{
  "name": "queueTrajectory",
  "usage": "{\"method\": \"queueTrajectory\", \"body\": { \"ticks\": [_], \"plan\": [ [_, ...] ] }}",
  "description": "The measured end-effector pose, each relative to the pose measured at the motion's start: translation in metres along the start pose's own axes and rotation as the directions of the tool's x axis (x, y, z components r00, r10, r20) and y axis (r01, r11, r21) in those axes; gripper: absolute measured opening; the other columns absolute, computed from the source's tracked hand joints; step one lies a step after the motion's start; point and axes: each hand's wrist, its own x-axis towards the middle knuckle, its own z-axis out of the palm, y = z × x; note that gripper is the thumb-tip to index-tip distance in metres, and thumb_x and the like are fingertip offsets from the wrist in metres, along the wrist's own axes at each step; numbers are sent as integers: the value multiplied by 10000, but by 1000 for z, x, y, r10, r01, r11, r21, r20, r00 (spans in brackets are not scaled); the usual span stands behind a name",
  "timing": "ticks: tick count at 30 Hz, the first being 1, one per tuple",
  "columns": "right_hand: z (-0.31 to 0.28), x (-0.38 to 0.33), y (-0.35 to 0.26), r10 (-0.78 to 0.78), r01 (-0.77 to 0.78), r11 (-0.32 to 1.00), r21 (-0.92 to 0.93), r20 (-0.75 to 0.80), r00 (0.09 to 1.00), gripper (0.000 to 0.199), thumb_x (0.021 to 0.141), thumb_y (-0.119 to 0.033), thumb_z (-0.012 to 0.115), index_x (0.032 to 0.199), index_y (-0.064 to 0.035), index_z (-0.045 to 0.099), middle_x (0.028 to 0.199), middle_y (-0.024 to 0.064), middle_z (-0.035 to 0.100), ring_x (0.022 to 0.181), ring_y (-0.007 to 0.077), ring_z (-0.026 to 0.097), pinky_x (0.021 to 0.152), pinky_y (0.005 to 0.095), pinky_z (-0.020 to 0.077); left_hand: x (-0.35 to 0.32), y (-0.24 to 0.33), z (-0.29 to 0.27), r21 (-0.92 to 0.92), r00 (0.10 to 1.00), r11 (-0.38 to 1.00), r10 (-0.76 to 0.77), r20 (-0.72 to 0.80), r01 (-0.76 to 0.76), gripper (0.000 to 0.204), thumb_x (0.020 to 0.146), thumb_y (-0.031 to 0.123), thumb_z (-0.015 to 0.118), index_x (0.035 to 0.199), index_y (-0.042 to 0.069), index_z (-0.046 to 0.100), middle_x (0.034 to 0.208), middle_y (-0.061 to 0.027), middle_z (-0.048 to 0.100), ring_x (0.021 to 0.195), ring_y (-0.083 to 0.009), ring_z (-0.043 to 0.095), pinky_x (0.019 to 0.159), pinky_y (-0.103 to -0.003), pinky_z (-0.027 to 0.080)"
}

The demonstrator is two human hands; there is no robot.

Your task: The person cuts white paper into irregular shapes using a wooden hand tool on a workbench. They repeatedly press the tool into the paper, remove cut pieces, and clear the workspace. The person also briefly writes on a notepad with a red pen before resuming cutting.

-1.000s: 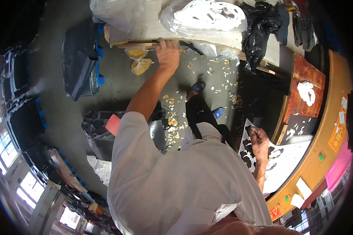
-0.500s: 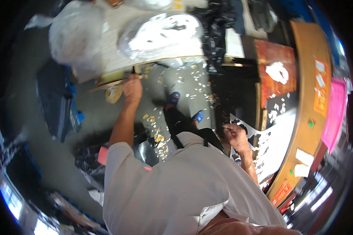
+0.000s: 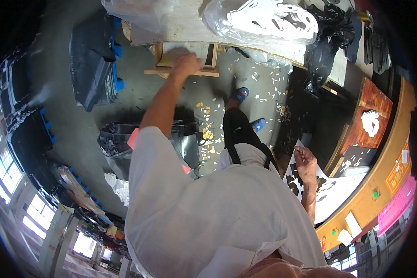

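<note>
Nearest, on the right, the right hand is seen resting on a white sheet with black cut-out shapes, which lies on the orange-edged bench. The fingers are curled over the sheet's far-left corner; whether that corner is pinched or only pressed cannot be told. The sheet spreads to the right and nearer from this hand, its long axis running toward the right.

Farther off, the left hand is stretched out to the far side, well apart from the sheet. It is laid on a small wooden frame that juts from beneath the pale worktable. The hand covers the frame's top; a clenched grasp is suggested, yet the fingertips are hidden, so it cannot be told. The frame's long rail runs left to right, straight across the reach of the arm, and only the left hand is near it.

The frame is seen as pale, unpainted timber of 2 uprights and a crossbar. Paper scraps are scattered on the floor between.
</note>
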Motion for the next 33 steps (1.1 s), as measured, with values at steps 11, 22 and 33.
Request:
{"method": "queueTrajectory", "body": {
  "ticks": [11, 22, 33],
  "plan": [
    [23, -8, 19, 137, -138, 990, 22, 58, 989, 213, 991, -99, 684, 1171, -5, 748, 1030, 96, 755, 885, 153, 714, 799, 307, 571, 94, -57, 15, 228, 984, 963, 114, 140, -144, 855, 1020, 555, 560, 1664, 107, 220, 1681, -166, 372, 1541, -381, 344, 1270, -498, 307],
    [42, 1, 26, 169, -167, 985, -36, 85, 982, 226, 996, -118, 668, 1172, 2, 741, 1006, 125, 751, 856, 181, 727, 790, 312, 572, 105, -54, -13, 388, 881, 850, 444, -164, -356, 849, 768, 613, 827, 1469, 183, 617, 1495, -178, 598, 1407, -384, 523, 1175, -533, 407],
    [68, -7, 55, 167, -165, 986, -27, 141, 976, 211, 1013, -115, 685, 1193, -21, 741, 1052, 107, 758, 923, 143, 714, 814, 303, 563, 126, -80, -14, 297, 872, 941, 279, -403, -163, 738, 824, 593, 781, 1417, 174, 650, 1422, -154, 644, 1280, -379, 593, 1063, -554, 465]
  ]
}}
